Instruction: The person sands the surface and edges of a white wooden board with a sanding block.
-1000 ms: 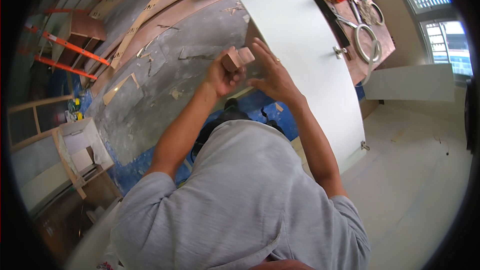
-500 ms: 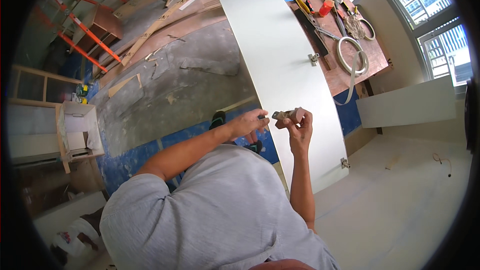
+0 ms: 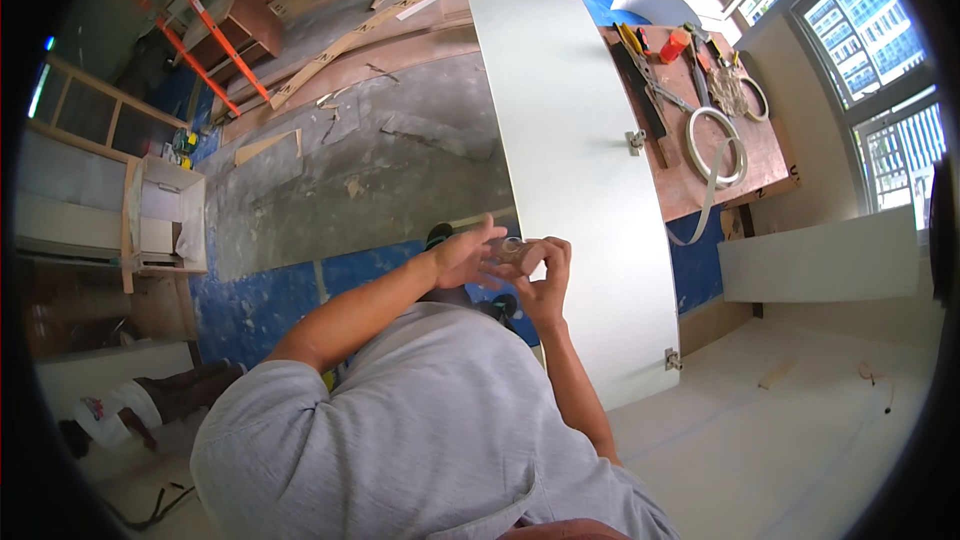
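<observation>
Over the near end of a long white panel (image 3: 575,90), both of my hands meet at its left edge. My right hand (image 3: 548,285) pinches a small brownish object (image 3: 522,256) with a round, paler end between thumb and fingers; its exact kind is unclear. Close against the object's left side is my left hand (image 3: 462,256), palm turned toward it and fingers stretched apart. Whether the left fingers touch it I cannot tell. Metal cabinet hinges stick out along the panel's right edge, among them a middle hinge (image 3: 635,143) and a near hinge (image 3: 672,360).
Right of the panel, a wooden worktop (image 3: 765,140) bears a roll of white edging strip (image 3: 716,148), an orange-red bottle (image 3: 675,45) and several tools. An orange ladder (image 3: 205,25) stands far left. Blue sheeting (image 3: 250,300) covers floor. Another person (image 3: 125,410) is at lower left.
My right hand has brought the small object leftward, close to my left hand. The left hand has shifted slightly left and its fingers have spread. The whole view has turned a little.
</observation>
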Demonstrator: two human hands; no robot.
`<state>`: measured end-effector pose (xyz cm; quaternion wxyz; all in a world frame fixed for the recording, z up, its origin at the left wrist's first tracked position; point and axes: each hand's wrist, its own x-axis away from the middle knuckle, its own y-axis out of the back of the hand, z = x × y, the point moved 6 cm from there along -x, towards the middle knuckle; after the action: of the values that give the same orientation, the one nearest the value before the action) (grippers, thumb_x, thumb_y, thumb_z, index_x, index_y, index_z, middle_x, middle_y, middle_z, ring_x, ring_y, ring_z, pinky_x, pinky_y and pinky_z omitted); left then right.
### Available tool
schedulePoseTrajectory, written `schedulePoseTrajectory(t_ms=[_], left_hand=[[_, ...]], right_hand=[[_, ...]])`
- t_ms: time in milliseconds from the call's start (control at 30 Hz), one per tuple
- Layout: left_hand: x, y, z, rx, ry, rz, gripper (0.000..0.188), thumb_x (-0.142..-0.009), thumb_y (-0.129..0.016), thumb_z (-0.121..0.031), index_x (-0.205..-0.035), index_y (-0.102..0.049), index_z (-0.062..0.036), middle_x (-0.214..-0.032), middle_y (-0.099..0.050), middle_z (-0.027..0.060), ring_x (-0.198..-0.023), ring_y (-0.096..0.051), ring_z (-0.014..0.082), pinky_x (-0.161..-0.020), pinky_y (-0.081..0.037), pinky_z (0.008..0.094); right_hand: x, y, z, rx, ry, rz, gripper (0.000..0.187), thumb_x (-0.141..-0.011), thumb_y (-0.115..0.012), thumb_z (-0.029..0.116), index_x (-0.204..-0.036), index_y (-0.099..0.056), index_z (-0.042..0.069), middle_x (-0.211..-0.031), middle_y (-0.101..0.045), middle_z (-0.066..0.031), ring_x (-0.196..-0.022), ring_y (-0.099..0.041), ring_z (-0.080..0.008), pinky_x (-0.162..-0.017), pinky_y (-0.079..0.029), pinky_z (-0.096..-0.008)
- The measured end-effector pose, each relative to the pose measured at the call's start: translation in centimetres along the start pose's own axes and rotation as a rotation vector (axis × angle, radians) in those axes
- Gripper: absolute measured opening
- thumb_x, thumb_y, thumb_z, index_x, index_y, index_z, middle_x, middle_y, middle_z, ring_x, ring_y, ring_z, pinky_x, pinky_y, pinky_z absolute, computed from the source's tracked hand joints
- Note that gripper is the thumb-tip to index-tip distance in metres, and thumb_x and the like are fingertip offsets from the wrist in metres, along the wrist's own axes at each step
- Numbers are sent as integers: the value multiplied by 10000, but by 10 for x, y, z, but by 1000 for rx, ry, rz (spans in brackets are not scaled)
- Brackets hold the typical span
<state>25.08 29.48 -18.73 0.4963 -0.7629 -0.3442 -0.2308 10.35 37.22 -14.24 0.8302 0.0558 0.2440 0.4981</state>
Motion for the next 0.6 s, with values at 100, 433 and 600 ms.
schedulePoseTrajectory(t_ms=[100,433,600], left_hand=[[-18,55,-2,-444,32,-175,480,-1040,-551,-509,-1112,-671,-50,-883,-690,44,-847,-699,192,-758,-573,358],[-105,198,-115,-297,-182,-320,527,-1026,-523,-587,-892,-664,-97,-781,-683,47,-677,-677,174,-627,-564,331],[-199,302,-275,167,-419,-306,476,-1036,-508,-564,-944,-676,-127,-824,-712,43,-705,-692,184,-633,-575,339]], right_hand=[[-9,2,-86,-499,-535,-190,462,-869,-843,266,-1170,-609,6,-1088,-616,-110,-1006,-605,-208,-900,-492,-347],[-205,-38,-171,658,-610,238,760,-819,-792,528,-1333,-593,4,-1265,-662,-204,-1147,-659,-359,-958,-527,-465],[-251,-72,-190,844,-663,486,878,-810,-795,538,-1433,-500,-6,-1316,-620,-214,-1210,-617,-384,-988,-515,-477]])
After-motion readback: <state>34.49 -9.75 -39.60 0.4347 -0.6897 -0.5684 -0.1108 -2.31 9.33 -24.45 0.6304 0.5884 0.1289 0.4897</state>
